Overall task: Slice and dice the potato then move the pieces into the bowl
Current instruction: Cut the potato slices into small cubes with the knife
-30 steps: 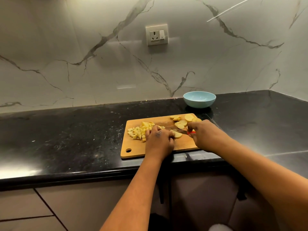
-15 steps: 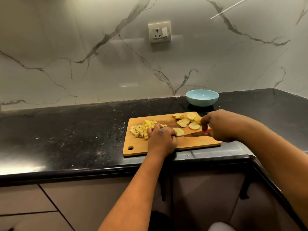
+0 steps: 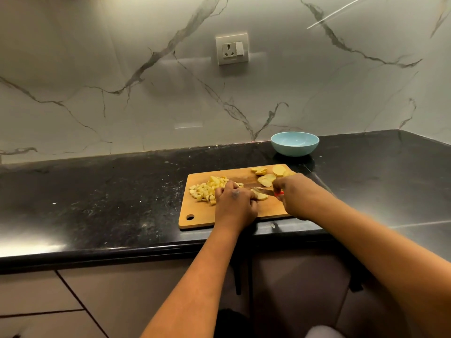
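Observation:
A wooden cutting board (image 3: 244, 217) lies on the black counter. A pile of diced potato (image 3: 207, 189) sits on its left part. Several round potato slices (image 3: 268, 178) lie at its far right corner. My left hand (image 3: 235, 206) holds down a potato slice (image 3: 261, 196) with curled fingers in the middle of the board. My right hand (image 3: 296, 196) grips a red-handled knife (image 3: 264, 191), whose blade lies across that slice. A light blue bowl (image 3: 294, 143) stands behind the board by the wall; no pieces show inside it.
The black counter (image 3: 97, 203) runs left and right of the board, with its front edge close below the board. A marble wall with a socket (image 3: 231, 48) rises behind. Cabinet fronts (image 3: 73, 301) sit under the counter.
My right hand drew the knife out to the right half a second ago and is now back over the slice beside my left hand. My left hand has stayed in place.

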Demonstrator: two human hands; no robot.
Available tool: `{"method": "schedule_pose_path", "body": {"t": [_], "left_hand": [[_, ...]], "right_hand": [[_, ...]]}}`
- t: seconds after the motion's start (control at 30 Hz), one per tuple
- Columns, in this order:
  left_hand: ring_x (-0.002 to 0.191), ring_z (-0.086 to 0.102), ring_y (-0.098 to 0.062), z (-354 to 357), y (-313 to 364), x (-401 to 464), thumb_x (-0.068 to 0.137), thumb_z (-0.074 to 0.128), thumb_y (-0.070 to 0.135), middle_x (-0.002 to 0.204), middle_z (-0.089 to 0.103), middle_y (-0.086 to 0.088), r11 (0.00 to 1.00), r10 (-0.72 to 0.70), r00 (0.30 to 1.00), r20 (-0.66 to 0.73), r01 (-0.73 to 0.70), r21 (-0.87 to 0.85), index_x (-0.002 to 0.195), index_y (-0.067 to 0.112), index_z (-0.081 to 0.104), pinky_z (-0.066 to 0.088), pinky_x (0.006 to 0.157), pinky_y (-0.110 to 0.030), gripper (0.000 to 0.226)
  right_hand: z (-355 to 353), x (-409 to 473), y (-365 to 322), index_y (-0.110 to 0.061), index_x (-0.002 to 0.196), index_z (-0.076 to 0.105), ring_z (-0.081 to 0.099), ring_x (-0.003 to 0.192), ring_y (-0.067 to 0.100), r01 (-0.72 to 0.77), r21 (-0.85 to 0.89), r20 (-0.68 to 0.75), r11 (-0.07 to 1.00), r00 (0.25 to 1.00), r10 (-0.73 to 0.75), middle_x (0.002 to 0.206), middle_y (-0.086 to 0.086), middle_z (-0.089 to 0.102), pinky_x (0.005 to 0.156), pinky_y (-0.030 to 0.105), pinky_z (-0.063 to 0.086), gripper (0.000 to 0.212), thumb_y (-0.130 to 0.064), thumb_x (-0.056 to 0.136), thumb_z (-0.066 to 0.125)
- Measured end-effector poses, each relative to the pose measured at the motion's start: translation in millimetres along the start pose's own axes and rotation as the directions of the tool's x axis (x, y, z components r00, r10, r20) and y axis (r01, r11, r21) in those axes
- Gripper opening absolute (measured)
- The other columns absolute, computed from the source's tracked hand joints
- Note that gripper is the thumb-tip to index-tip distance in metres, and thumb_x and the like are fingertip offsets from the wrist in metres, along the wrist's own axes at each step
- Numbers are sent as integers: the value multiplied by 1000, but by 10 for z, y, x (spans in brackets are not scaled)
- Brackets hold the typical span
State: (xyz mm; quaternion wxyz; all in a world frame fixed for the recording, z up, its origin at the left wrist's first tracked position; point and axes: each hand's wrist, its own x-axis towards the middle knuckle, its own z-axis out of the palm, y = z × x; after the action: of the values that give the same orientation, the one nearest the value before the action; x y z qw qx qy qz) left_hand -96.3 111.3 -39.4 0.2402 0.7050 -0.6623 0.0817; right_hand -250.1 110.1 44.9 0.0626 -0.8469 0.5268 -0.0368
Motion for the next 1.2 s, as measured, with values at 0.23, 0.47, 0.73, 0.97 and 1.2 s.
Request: {"method": "schedule_pose_path", "body": {"t": [0.23,0.47,0.73,0.97,1.2], "left_hand": [[116,41,-17,-34,23,-3,93,49,28,116,67,10,1000,-21,1000,19,21,-21,114,27,71,28,100,-45,31],[111,46,-17,-7,8,-20,94,52,28,105,68,2,999,-21,999,-35,19,-49,109,23,74,30,99,-42,27],[110,45,-18,27,-7,-9,93,50,28,102,70,6,1000,4,1000,-30,-4,3,104,26,75,30,95,-42,28],[109,45,-18,16,1,-7,92,50,26,104,70,6,1000,18,999,-35,-19,-17,108,23,74,33,96,-39,29],[109,52,-21,50,157,48,92,55,32,113,67,-7,991,-44,989,-141,26,-129,118,10,67,45,92,-29,36]], "right_hand": [[-383,-271,85,-18,127,59,57,103,17,-13,-169,64,985,998,25,115,2,61,91,26,47,37,-13,91,65],[-211,-143,31,-20,118,60,57,87,15,-4,73,-89,997,996,11,98,0,59,80,26,51,25,-16,94,61],[-5,-50,-52,-22,119,62,59,88,19,-11,-17,-8,1000,1000,11,102,4,61,83,33,57,39,-3,85,66],[-376,-264,25,-17,125,60,56,103,18,3,-139,75,990,997,8,115,4,61,92,27,48,34,-13,91,64],[-560,-218,305,-20,117,62,52,96,16,-58,9,-69,998,996,58,106,1,58,80,24,41,23,-22,94,61]]}}
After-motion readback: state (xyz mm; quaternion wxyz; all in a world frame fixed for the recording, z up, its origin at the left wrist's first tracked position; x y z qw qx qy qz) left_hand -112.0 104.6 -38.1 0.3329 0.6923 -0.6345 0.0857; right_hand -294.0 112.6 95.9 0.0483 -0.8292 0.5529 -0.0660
